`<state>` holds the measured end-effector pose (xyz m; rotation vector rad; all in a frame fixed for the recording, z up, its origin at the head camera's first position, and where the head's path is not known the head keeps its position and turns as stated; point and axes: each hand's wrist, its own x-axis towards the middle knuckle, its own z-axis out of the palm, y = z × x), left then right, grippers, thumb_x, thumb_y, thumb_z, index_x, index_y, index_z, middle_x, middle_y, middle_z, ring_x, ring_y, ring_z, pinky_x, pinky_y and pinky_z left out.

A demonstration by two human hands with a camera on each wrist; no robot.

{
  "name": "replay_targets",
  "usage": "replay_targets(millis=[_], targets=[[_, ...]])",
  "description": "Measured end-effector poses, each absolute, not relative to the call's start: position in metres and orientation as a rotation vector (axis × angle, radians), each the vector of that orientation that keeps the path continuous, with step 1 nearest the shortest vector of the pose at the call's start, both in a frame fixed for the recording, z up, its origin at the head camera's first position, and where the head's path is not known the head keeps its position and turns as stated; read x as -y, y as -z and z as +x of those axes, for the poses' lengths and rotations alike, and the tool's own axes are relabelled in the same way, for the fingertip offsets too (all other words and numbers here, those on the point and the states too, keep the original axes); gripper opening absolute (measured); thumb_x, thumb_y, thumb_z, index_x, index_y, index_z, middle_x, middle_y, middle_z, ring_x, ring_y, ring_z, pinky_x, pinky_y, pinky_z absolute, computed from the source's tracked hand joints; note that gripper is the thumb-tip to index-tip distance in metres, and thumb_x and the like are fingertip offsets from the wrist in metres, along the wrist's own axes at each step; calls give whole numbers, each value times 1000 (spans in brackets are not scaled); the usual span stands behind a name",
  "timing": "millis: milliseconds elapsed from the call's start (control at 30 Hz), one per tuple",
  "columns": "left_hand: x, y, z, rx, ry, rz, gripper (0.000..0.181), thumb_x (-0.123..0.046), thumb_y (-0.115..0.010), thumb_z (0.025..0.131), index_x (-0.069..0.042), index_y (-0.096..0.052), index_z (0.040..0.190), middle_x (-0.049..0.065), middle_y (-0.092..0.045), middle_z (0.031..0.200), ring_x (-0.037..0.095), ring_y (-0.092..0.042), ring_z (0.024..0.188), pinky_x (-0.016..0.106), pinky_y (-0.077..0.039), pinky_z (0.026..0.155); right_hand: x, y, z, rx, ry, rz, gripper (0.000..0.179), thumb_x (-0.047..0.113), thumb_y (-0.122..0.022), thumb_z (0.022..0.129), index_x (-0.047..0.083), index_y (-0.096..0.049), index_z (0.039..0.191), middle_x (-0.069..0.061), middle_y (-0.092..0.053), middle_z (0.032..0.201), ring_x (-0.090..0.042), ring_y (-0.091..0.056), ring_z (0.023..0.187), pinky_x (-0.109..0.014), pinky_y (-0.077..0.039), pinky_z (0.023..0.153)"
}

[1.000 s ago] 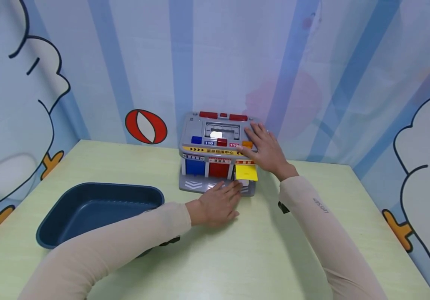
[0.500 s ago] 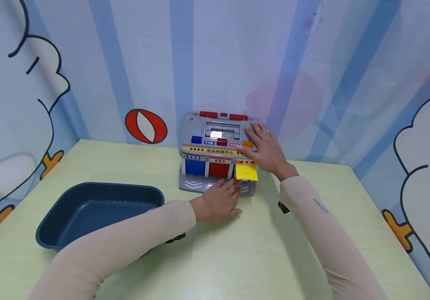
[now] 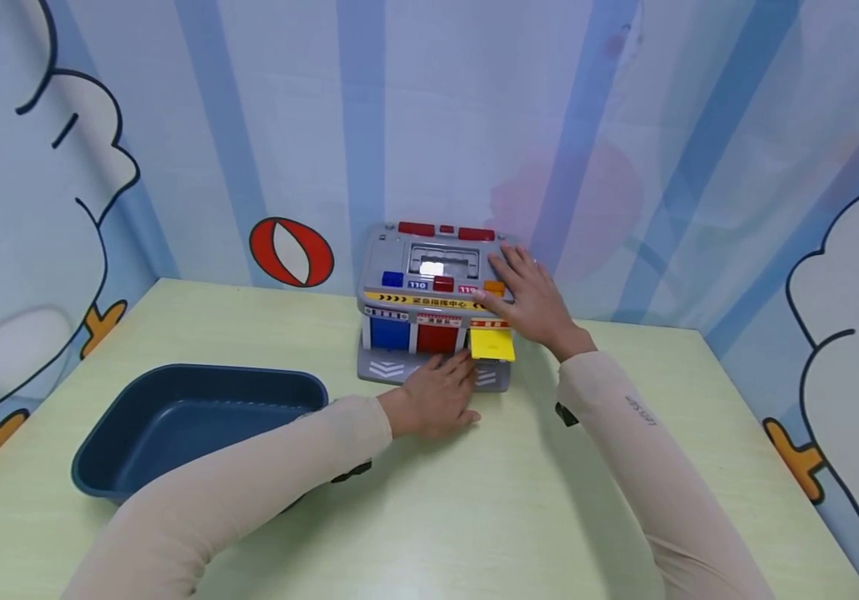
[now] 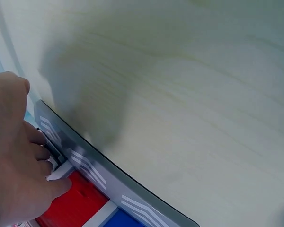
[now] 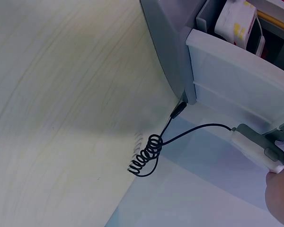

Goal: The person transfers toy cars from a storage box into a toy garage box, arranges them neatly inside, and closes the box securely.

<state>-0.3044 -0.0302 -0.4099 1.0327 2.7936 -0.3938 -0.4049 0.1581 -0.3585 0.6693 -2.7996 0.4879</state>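
Note:
A grey toy emergency station stands at the back of the table, with a blue door, a red door and a raised yellow door. My left hand reaches over the front ramp with fingers extended to the bay under the yellow door. In the right wrist view a white toy vehicle sits in that bay. My right hand lies spread on the roof's right end. The left fingertips are partly hidden at the opening.
A dark blue basin stands on the table at left, partly behind my left sleeve. A white and grey toy handset with a coiled black cord hangs at the station's side. A printed curtain stands close behind.
The white toy vehicle, earlier partly showing below the yellow door, has gone into the bay as my left hand moved slightly forward. My right hand stays on the roof.

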Motion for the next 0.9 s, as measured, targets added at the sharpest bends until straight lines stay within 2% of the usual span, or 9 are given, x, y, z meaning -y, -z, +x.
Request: replay_targets(millis=[167,500,667,900], targets=[[27,408,-296,-2774,357,1065,75,-58,-32,103,-10,-21,160,7,-13,169,26,-10,157,47,-20,126,-158,357,-405,2795,-480,679,85,69,-42,95,18,-24,160,-5,-10,170,-30,-1,158,-57,-4,126],[18,389,-254,-2782,303,1365,71,-54,-38,104,-9,-28,158,8,-21,168,23,-16,157,36,-20,126,-158,357,-406,2783,-462,723,87,72,-37,95,17,-22,160,-6,-8,170,-30,0,158,-58,-4,126],[18,375,-244,-2817,329,1394,74,-55,-39,103,-8,-25,159,8,-17,169,23,-13,157,36,-17,126,-158,355,-406,2780,-452,713,85,70,-39,95,17,-23,160,-6,-9,170,-30,-1,158,-58,-6,125],[20,372,-255,-2945,311,1261,78,-55,-43,102,-9,-19,160,9,-9,170,26,-5,158,42,-12,127,-158,357,-405,2790,-435,688,83,66,-42,95,18,-23,160,-7,-10,170,-31,-1,158,-59,-7,125]])
